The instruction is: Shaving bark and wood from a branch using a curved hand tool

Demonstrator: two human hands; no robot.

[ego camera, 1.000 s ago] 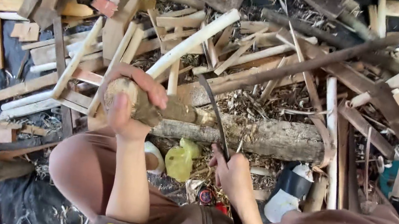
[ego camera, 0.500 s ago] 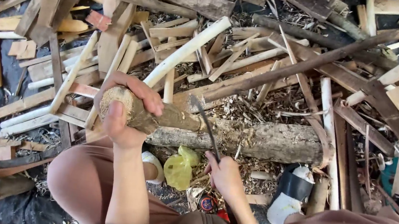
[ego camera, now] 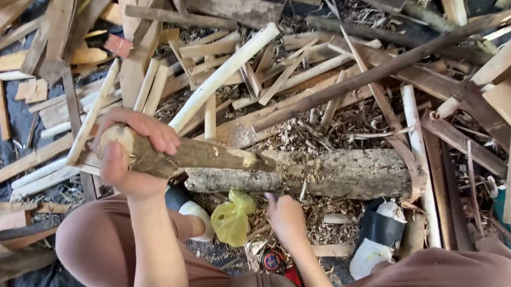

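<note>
while left hand (ego camera: 131, 151) grips stick (ego camera: 192, 155), right hand (ego camera: 285, 218) fingers hidden, tool unclear

a crumpled yellow plastic bag (ego camera: 233, 218) lay on the ground just below the log, between the knees. a small round red-and-black container (ego camera: 274, 262) sat near it; its label was too small to make out.

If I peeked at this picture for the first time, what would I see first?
First you would see the left hand gripping a short bark-covered stick, its far end resting on a thick log that lies across the middle. The right hand sits low, just in front of that log, near a yellow plastic bag. All around and behind lies a big messy pile of wood scraps and pale peeled sticks.
</note>
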